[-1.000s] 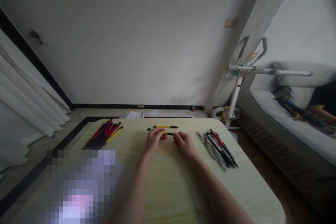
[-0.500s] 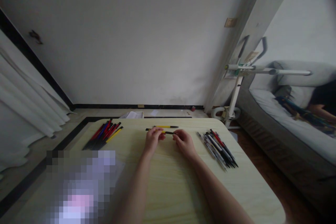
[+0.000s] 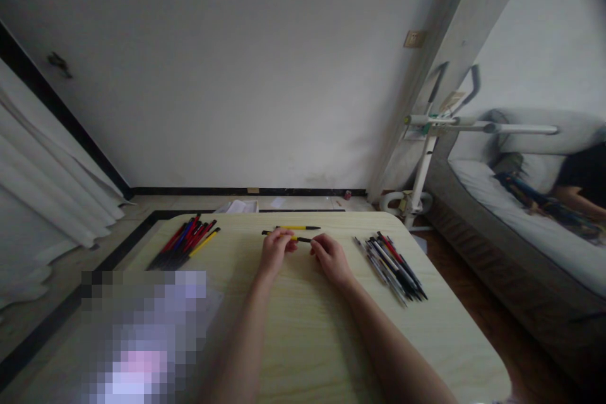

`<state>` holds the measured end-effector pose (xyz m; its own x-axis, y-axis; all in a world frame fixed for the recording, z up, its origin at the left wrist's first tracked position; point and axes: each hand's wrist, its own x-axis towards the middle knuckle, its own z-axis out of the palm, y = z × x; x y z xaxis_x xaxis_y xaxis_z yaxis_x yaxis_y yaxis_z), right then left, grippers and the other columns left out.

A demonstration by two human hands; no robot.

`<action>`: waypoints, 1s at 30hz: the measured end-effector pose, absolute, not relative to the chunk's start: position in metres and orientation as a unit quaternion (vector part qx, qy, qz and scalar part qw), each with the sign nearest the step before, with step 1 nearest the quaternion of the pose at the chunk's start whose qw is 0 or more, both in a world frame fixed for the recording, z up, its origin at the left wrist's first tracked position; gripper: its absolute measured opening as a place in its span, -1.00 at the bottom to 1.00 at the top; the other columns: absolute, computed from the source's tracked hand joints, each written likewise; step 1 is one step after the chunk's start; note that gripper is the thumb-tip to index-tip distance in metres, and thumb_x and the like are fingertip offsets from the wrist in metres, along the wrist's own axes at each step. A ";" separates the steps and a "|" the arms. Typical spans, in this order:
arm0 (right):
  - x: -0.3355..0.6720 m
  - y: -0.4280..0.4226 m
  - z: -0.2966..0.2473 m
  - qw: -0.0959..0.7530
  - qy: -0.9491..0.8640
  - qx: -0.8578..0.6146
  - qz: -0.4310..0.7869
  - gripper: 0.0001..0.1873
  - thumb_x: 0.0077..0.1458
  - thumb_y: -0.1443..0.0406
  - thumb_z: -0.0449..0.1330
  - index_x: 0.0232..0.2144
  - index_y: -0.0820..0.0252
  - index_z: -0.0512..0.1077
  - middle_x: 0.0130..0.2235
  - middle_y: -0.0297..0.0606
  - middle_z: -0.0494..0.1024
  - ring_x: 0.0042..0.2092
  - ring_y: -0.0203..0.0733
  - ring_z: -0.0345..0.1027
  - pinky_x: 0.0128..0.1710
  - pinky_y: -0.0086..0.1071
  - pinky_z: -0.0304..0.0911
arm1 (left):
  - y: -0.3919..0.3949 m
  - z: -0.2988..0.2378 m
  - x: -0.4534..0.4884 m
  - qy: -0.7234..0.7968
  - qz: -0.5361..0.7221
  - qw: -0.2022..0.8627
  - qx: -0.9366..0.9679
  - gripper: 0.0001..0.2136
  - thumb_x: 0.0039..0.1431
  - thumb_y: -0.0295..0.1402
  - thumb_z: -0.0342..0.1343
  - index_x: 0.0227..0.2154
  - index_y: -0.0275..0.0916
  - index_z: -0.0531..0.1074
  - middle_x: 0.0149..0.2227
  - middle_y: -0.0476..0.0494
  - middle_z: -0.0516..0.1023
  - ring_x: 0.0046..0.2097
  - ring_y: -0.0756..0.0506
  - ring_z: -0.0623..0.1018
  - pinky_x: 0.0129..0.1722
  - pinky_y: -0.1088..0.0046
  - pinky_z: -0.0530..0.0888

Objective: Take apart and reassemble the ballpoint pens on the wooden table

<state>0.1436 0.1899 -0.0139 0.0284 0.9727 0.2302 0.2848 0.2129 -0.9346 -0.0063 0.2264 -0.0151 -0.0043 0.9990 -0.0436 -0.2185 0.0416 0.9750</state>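
Note:
My left hand [image 3: 275, 250] and my right hand [image 3: 329, 255] both grip one yellow and black pen [image 3: 298, 238], held level just above the pale wooden table [image 3: 303, 328]. The left fingers pinch its yellow barrel; the right fingers pinch its black end. Just beyond it a second yellow pen [image 3: 298, 228] lies flat on the table, apart from my hands.
A bundle of red, blue, black and yellow pens [image 3: 185, 242] lies at the far left. Another pile of black, grey and red pens [image 3: 391, 264] lies at the right. A blurred patch [image 3: 142, 334] covers the near left. A sofa with a seated person [image 3: 582, 189] stands at the right.
Both hands have shifted slightly away from me with the pen. Otherwise the scene is the same.

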 end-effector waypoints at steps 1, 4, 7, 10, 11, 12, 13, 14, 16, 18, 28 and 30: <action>0.144 0.190 -0.014 0.486 -0.608 -0.523 0.347 -0.73 0.04 0.16 -0.02 -0.46 0.23 0.34 -0.56 -0.34 0.39 -0.55 -0.35 0.18 -0.56 -0.51 0.09 | 0.226 -0.015 -0.006 0.454 0.543 0.559 0.433 -0.81 -0.17 -0.34 0.08 -0.45 -0.33 0.39 -0.54 -0.11 0.48 -0.55 0.00 0.46 -0.53 0.51 0.39; 0.144 0.190 -0.013 0.471 -0.614 -0.530 0.347 -0.65 0.07 0.12 -0.06 -0.53 0.24 0.33 -0.58 -0.34 0.38 -0.57 -0.36 0.17 -0.58 -0.52 0.07 | 0.226 -0.016 -0.007 0.453 0.536 0.552 0.451 -0.81 -0.15 -0.33 0.07 -0.44 -0.34 0.40 -0.53 -0.11 0.49 -0.54 0.00 0.46 -0.52 0.51 0.40; 0.144 0.190 -0.014 0.467 -0.610 -0.539 0.345 -0.60 0.08 0.09 -0.10 -0.56 0.24 0.32 -0.61 -0.34 0.37 -0.59 -0.37 0.16 -0.59 -0.52 0.06 | 0.225 -0.017 -0.006 0.448 0.530 0.556 0.457 -0.79 -0.14 -0.31 0.08 -0.43 -0.33 0.40 -0.53 -0.11 0.49 -0.54 -0.01 0.47 -0.52 0.50 0.40; 0.143 0.191 -0.016 0.469 -0.610 -0.543 0.337 -0.59 0.07 0.07 -0.08 -0.55 0.25 0.34 -0.61 -0.33 0.37 -0.58 -0.36 0.17 -0.57 -0.51 0.07 | 0.225 -0.016 -0.006 0.444 0.535 0.563 0.447 -0.78 -0.15 -0.29 0.09 -0.42 -0.32 0.40 -0.54 -0.09 0.49 -0.54 0.00 0.46 -0.52 0.51 0.39; 0.143 0.191 -0.017 0.473 -0.609 -0.541 0.337 -0.62 0.06 0.08 -0.06 -0.50 0.25 0.35 -0.60 -0.33 0.38 -0.57 -0.35 0.19 -0.56 -0.51 0.08 | 0.225 -0.015 -0.006 0.446 0.537 0.563 0.442 -0.78 -0.15 -0.29 0.09 -0.42 -0.31 0.39 -0.54 -0.09 0.49 -0.55 0.00 0.46 -0.52 0.52 0.39; 0.142 0.192 -0.018 0.477 -0.608 -0.538 0.336 -0.66 0.04 0.09 -0.03 -0.43 0.24 0.36 -0.58 -0.33 0.39 -0.55 -0.34 0.21 -0.55 -0.50 0.10 | 0.225 -0.014 -0.006 0.450 0.540 0.561 0.438 -0.79 -0.15 -0.30 0.09 -0.42 -0.31 0.39 -0.55 -0.08 0.49 -0.55 0.01 0.46 -0.53 0.52 0.38; 0.142 0.192 -0.019 0.483 -0.606 -0.536 0.334 -0.68 0.02 0.10 0.00 -0.35 0.23 0.35 -0.56 -0.34 0.40 -0.54 -0.33 0.23 -0.54 -0.50 0.11 | 0.225 -0.014 -0.005 0.454 0.541 0.560 0.434 -0.79 -0.15 -0.30 0.09 -0.42 -0.31 0.39 -0.55 -0.08 0.49 -0.56 0.01 0.46 -0.54 0.53 0.37; 0.141 0.193 -0.019 0.487 -0.605 -0.535 0.332 -0.69 0.00 0.11 0.03 -0.30 0.22 0.33 -0.55 -0.34 0.41 -0.52 -0.32 0.24 -0.53 -0.49 0.12 | 0.225 -0.013 -0.005 0.458 0.541 0.559 0.430 -0.79 -0.16 -0.30 0.09 -0.42 -0.31 0.39 -0.56 -0.08 0.49 -0.56 0.01 0.45 -0.55 0.53 0.37; 0.141 0.193 -0.020 0.492 -0.607 -0.532 0.326 -0.70 -0.01 0.13 0.04 -0.28 0.21 0.32 -0.54 -0.34 0.41 -0.52 -0.31 0.24 -0.52 -0.48 0.13 | 0.225 -0.013 -0.005 0.464 0.539 0.558 0.427 -0.78 -0.17 -0.30 0.11 -0.43 -0.31 0.40 -0.57 -0.08 0.48 -0.57 0.00 0.45 -0.55 0.53 0.37; 0.141 0.192 -0.019 0.491 -0.614 -0.528 0.320 -0.73 0.02 0.14 0.02 -0.32 0.22 0.32 -0.54 -0.33 0.40 -0.52 -0.31 0.23 -0.51 -0.47 0.13 | 0.225 -0.013 -0.005 0.465 0.536 0.556 0.433 -0.78 -0.18 -0.29 0.11 -0.43 -0.31 0.40 -0.57 -0.08 0.48 -0.57 0.00 0.46 -0.55 0.53 0.38; 0.142 0.188 -0.014 0.462 -0.631 -0.540 0.312 -0.65 0.09 0.14 -0.08 -0.58 0.21 0.30 -0.62 -0.37 0.34 -0.57 -0.35 0.18 -0.54 -0.49 0.07 | 0.223 -0.012 -0.006 0.445 0.522 0.555 0.470 -0.76 -0.15 -0.29 0.09 -0.40 -0.32 0.42 -0.55 -0.09 0.48 -0.54 0.01 0.45 -0.54 0.55 0.37; 0.141 0.189 -0.015 0.463 -0.626 -0.540 0.320 -0.64 0.08 0.12 -0.07 -0.57 0.22 0.32 -0.62 -0.36 0.35 -0.57 -0.34 0.18 -0.56 -0.50 0.07 | 0.222 -0.012 -0.007 0.442 0.523 0.554 0.474 -0.76 -0.12 -0.29 0.07 -0.38 -0.33 0.41 -0.54 -0.10 0.48 -0.54 0.02 0.45 -0.54 0.55 0.37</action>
<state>0.1414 0.1886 -0.0146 0.0111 0.9720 0.2346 0.3806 0.2129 -0.8999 -0.0065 0.2223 -0.0116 0.0619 0.9981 0.0069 -0.1612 0.0032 0.9869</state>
